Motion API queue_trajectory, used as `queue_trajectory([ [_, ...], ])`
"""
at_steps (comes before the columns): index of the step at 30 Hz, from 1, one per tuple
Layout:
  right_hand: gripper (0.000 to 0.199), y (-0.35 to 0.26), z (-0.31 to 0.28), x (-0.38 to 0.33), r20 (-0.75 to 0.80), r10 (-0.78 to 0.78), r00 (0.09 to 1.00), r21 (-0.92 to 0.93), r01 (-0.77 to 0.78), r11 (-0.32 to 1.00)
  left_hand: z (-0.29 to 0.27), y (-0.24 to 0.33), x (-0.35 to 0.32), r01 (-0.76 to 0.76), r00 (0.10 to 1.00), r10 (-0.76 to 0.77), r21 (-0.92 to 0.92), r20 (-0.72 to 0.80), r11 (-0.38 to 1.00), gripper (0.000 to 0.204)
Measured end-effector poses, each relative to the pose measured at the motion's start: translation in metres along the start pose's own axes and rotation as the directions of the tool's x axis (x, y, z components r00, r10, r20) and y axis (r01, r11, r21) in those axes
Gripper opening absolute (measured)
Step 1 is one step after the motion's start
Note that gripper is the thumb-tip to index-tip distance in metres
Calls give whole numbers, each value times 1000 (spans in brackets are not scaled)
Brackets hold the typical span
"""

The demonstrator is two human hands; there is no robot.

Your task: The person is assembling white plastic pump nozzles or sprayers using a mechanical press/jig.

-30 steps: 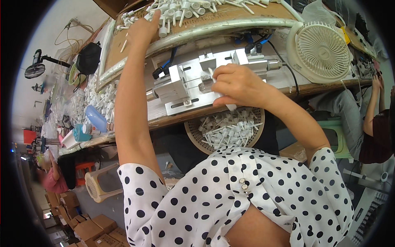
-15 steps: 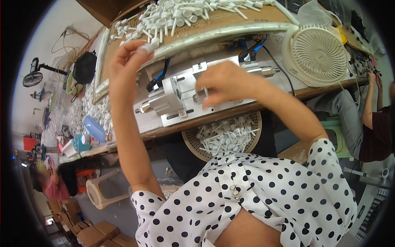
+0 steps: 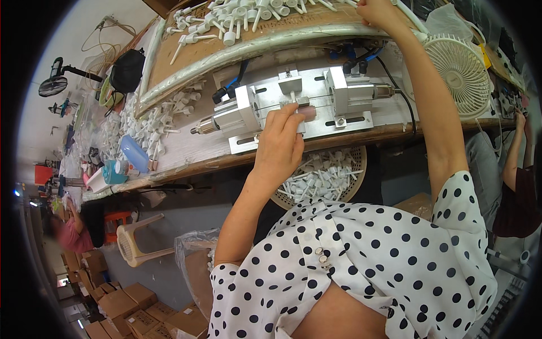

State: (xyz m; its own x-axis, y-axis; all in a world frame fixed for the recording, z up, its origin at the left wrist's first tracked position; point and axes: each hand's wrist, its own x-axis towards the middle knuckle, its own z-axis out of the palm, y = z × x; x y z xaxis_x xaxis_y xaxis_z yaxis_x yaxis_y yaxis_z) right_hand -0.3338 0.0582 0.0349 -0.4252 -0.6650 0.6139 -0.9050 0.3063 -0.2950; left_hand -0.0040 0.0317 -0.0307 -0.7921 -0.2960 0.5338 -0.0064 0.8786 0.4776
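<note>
My left hand [image 3: 280,138] is at the middle of a silver metal fixture [image 3: 248,107] with two facing blocks. Its fingers are closed on a white capped stick [image 3: 301,129], whose thin end points toward the small centre holder; the fingers hide part of it. My right hand [image 3: 381,14] reaches to the far right of a cardboard-bottomed tray [image 3: 271,43], beside a heap of white capped sticks [image 3: 243,14]. Its fingers are bent together at the picture's top edge, and whatever they may hold cannot be made out.
Below the bench edge, a round beige basket [image 3: 362,183] holds many white pieces. A white fan [image 3: 456,73] stands right of the fixture, with cables between. More white pieces [image 3: 135,127] and a blue plastic item [image 3: 134,152] lie left. Another person sits at the right.
My left hand has come down from the tray to the fixture with a white capped stick. My right hand has left the fixture and moved up to the tray's far right.
</note>
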Motion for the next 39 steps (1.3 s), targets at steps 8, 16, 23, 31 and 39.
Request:
queue_trajectory([
  [8,37,-76,-65,-59,421,175,890,801,-456,388,3,-6,-2,87,995,-82,-101,50,991,31],
  [16,26,-85,-38,-89,249,49,967,865,-244,439,0,-1,6,-2,998,-8,179,57,984,31],
  [23,23,-106,-48,-112,119,-50,992,805,-67,590,-10,-4,16,4,994,-14,92,108,996,32],
  [31,18,-128,-31,-125,138,-437,889,711,218,669,-64,-118,136,35,930,92,337,-355,941,24],
  [39,12,-134,10,-140,162,-650,742,418,545,727,-88,-127,139,296,952,-288,81,-105,952,21],
])
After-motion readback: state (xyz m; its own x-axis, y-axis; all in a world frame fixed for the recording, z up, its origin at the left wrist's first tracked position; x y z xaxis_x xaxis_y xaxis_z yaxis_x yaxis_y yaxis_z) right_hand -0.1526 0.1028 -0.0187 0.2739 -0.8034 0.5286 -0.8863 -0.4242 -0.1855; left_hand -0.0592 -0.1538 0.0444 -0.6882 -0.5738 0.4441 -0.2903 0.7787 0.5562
